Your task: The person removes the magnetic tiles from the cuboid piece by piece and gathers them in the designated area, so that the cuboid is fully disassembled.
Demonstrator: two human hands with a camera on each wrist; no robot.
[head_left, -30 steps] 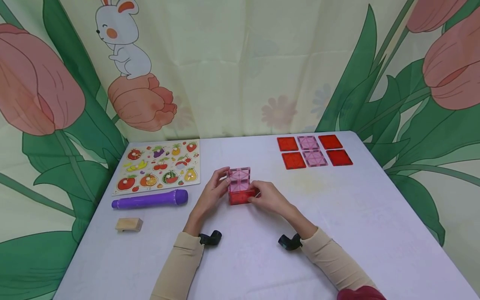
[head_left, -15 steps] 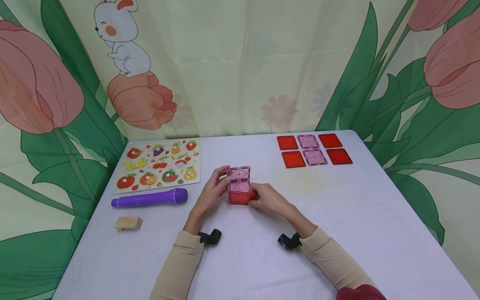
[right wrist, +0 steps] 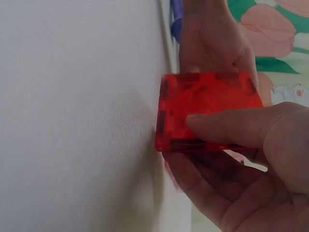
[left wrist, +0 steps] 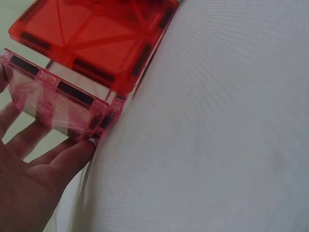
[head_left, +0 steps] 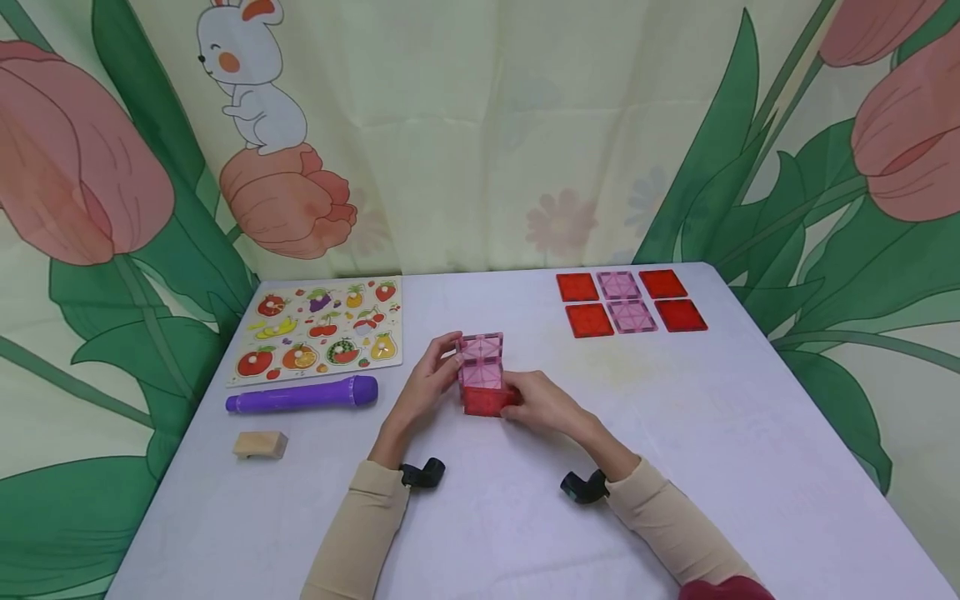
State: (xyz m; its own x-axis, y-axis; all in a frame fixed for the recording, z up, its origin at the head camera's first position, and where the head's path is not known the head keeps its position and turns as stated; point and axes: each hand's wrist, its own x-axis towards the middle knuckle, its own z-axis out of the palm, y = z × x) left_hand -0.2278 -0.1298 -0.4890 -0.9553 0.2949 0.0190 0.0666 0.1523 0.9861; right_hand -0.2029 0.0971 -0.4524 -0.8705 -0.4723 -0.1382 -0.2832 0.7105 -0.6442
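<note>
At the table's middle, pink see-through magnetic tiles [head_left: 482, 360] stand joined in a small upright structure. My left hand [head_left: 426, 382] holds its left side, with fingertips and thumb on a pink tile [left wrist: 53, 99] in the left wrist view. A red magnetic tile [head_left: 485, 403] stands at the near side of the pink ones, and my right hand [head_left: 546, 403] pinches it by its right edge. In the right wrist view, the thumb lies flat across the face of that red tile [right wrist: 212, 96], fingers behind it. Whether red and pink touch, I cannot tell.
Several flat tiles, red [head_left: 588, 320] and pink [head_left: 632, 316], lie in two rows at the back right. To the left are a fruit puzzle board [head_left: 352, 333], a purple microphone-shaped stick [head_left: 300, 396] and a wooden block [head_left: 260, 444]. A printed curtain [head_left: 465, 167] hangs behind.
The red tile has shifted slightly toward me, and my right hand with it. The right fingers have changed their hold on its edge. The left hand stays on the pink tiles.
</note>
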